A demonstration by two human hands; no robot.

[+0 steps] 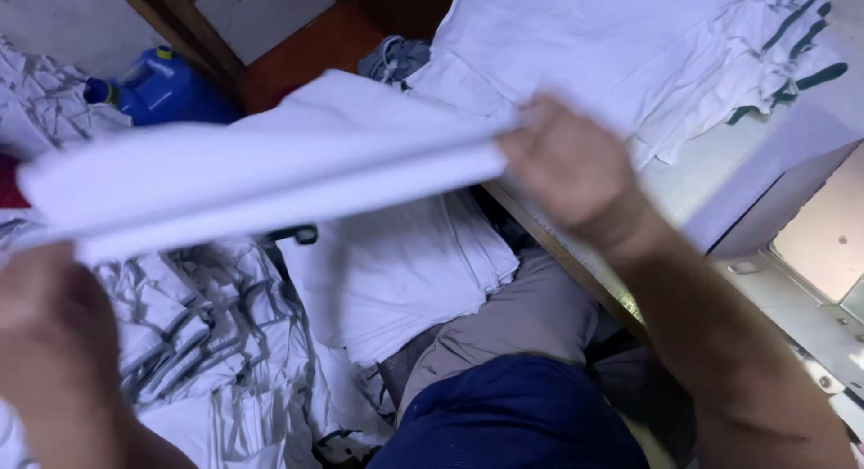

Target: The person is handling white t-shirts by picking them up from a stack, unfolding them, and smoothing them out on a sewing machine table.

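**White cloth held stretched between both hands**

I take the work table (720, 185) at upper right as my landmark. On its top lies the largest thing I see, a spread of white fabric pieces with dark green trim (684, 46). Left of the table, lower down, a crumpled heap of white fabric with grey stripes (207, 343) fills the corner. Just off the table's near edge sits a neat stack of folded white pieces (405, 271), resting by my grey-trousered knee (513, 320).

Above that stack I hold a long folded white cloth (270, 176), stretched out leftward from the table edge. My right hand (562, 167) grips its end at the table edge, fingers closed on the fabric. My left hand (49, 329) is blurred at the cloth's far end; I cannot tell how its fingers lie.

Far left of the table stands a blue plastic jug (166, 86).
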